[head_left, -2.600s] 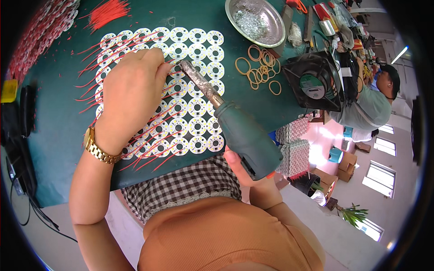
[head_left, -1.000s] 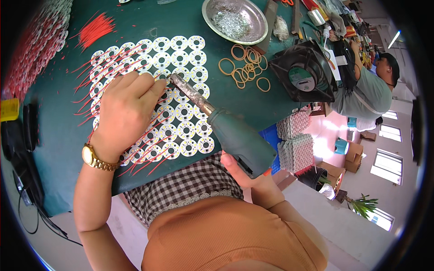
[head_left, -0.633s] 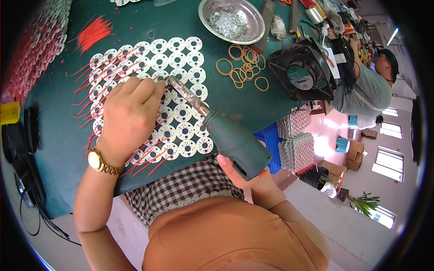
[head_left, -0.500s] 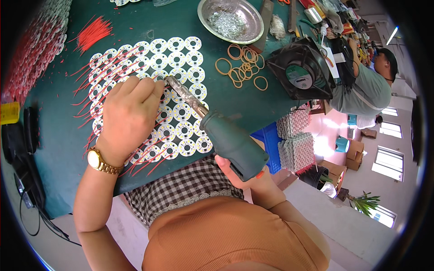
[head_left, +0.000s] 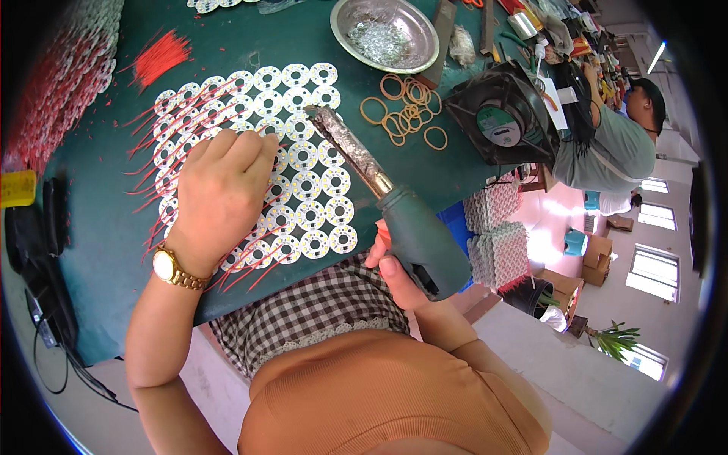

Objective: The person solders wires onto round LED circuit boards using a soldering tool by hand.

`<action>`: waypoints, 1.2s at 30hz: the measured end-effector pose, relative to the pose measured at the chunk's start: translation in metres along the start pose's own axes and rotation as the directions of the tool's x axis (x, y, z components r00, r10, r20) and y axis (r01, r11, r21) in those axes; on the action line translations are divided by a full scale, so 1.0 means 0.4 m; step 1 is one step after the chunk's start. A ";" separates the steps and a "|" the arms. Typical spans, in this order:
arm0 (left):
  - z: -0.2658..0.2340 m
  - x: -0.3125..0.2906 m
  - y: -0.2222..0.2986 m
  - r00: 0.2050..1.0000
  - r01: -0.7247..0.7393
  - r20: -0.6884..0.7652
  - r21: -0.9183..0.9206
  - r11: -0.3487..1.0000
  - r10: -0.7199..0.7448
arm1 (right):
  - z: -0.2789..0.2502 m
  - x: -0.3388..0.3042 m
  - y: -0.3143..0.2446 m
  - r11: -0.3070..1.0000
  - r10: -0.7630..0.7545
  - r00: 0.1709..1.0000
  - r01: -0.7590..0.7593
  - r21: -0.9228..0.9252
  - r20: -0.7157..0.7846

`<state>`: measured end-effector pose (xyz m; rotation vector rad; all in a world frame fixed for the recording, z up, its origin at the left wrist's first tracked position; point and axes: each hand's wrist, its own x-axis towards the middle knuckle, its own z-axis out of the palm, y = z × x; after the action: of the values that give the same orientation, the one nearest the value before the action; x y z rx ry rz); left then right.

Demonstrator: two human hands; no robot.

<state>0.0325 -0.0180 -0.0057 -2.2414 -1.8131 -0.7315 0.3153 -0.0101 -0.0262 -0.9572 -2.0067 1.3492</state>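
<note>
My left hand (head_left: 224,197) is palm down over a grid of small round white LED boards (head_left: 313,155), its fingers curled together. What its fingertips hold is hidden beneath the hand. Thin red wires (head_left: 144,184) stick out leftward from many of the boards. In my right hand (head_left: 404,284) is a soldering iron (head_left: 425,235) with a dark green handle and a crusted metal barrel. Its tip points up and left, above the boards and to the right of my left fingers, apart from them.
A metal bowl (head_left: 345,49) with silvery scraps stands at the back, near rubber bands (head_left: 394,125) and a black fan (head_left: 493,114). Cut red wires (head_left: 161,59) lie at the back left, beside stacked boards (head_left: 72,83). A person (head_left: 607,152) sits at the far right.
The soldering iron has moved up and to the right, its tip away from my left fingertips. My left hand has stayed nearly in place.
</note>
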 end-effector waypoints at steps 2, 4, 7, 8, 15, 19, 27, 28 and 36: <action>0.001 0.013 -0.015 0.996 -0.009 -0.091 -0.001 1.000 0.009 | 0.000 -0.004 0.016 1.000 -0.002 1.000 0.002 -0.002 -0.007; 0.003 0.015 -0.033 0.984 -0.013 -0.180 -0.001 1.000 0.013 | -0.001 -0.001 0.017 1.000 -0.003 1.000 0.003 -0.003 -0.009; 0.008 -0.001 -0.059 0.967 0.211 -0.103 -0.194 0.958 -0.233 | 0.001 0.022 0.001 0.987 -0.088 0.996 0.090 0.133 -0.019; 0.007 -0.004 -0.069 0.970 0.203 -0.092 -0.213 0.956 -0.227 | 0.011 0.028 -0.018 0.975 -0.042 0.998 0.053 0.214 -0.056; -0.011 -0.028 -0.040 0.976 0.206 -0.050 -0.121 0.971 -0.214 | 0.008 0.033 -0.009 0.974 -0.119 0.992 0.123 0.189 -0.034; -0.042 -0.056 -0.025 0.986 0.146 -0.052 -0.187 0.971 -0.159 | -0.002 0.020 0.046 0.986 -0.143 0.990 0.143 0.085 -0.009; -0.057 0.006 -0.025 0.901 0.433 0.190 -0.392 0.812 -0.390 | 0.001 0.027 0.034 0.956 -0.281 0.960 0.282 -0.081 0.023; -0.045 0.006 -0.027 0.901 0.433 0.192 -0.393 0.811 -0.388 | 0.003 0.030 0.031 0.943 -0.314 0.948 0.317 -0.099 0.041; -0.003 -0.005 -0.013 0.862 0.499 0.161 -0.435 0.750 -0.480 | -0.003 -0.011 0.036 0.988 -0.155 0.986 0.156 -0.013 0.060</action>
<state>0.0267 -0.0190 -0.0064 -2.0172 -2.5146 -1.3541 0.3228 -0.0094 -0.0393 -0.7586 -2.0934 1.2898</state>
